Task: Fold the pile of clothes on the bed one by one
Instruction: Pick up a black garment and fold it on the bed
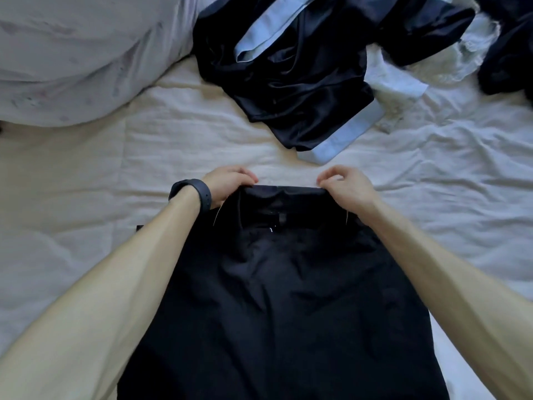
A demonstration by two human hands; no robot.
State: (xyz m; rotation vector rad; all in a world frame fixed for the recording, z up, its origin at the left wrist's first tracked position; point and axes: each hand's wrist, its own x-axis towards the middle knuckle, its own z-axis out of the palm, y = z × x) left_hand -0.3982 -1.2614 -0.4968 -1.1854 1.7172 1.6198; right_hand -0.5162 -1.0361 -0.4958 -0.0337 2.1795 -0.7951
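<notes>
Both hands, the left hand (227,180) and the right hand (346,184), pinch the far edge of the dark garment (274,298), which lies flat on the bed (86,203). If one pinch slips, the fold may come crooked. The unfolded pile (288,90) lies near and could catch.

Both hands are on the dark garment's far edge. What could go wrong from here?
Each grip is a light pinch: the left hand and right hand hold only the far edge of the dark garment, so it may slip mid-fold. The satin garment lies close beyond; a forward fold could land on it.
</notes>
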